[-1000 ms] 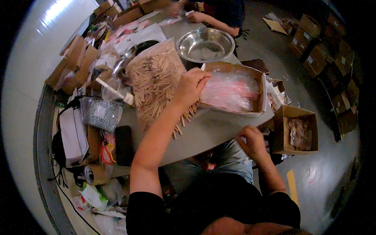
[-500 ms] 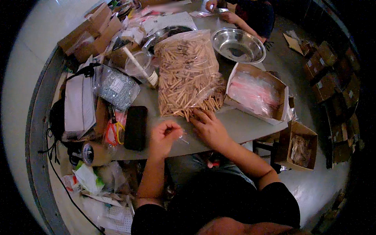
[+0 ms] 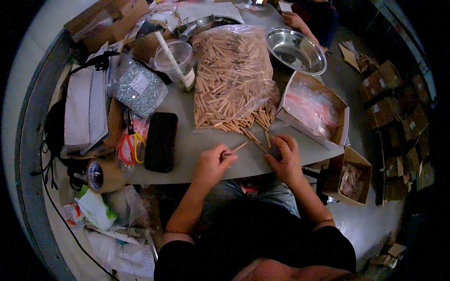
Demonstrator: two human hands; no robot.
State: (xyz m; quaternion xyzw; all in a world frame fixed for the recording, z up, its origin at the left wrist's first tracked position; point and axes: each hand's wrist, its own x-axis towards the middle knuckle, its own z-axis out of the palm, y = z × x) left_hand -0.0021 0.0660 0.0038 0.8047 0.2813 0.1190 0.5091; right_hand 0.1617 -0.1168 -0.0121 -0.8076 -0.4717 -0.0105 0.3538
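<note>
Left hand (image 3: 212, 164) pinches one stick (image 3: 241, 146); right hand (image 3: 287, 158), apart, grip unclear, is by some loose sticks (image 3: 268, 139), near one bag (image 3: 267, 68), one box (image 3: 346, 124).

Left hand (image 3: 213, 162) pinches while right hand (image 3: 287, 158) curls.

A black short-sleeved top (image 3: 253, 232) covers the torso, so dark from where I stand that any seams across the front are lost to me. The left sleeve (image 3: 174, 257) and right sleeve (image 3: 335, 246) are the same plain black, each stopping short of the forearm. Below those, the left hand (image 3: 211, 163) and right hand (image 3: 287, 160) are bare. Faded blue jeans (image 3: 279, 199) show past the top, dim in shadow.
</note>
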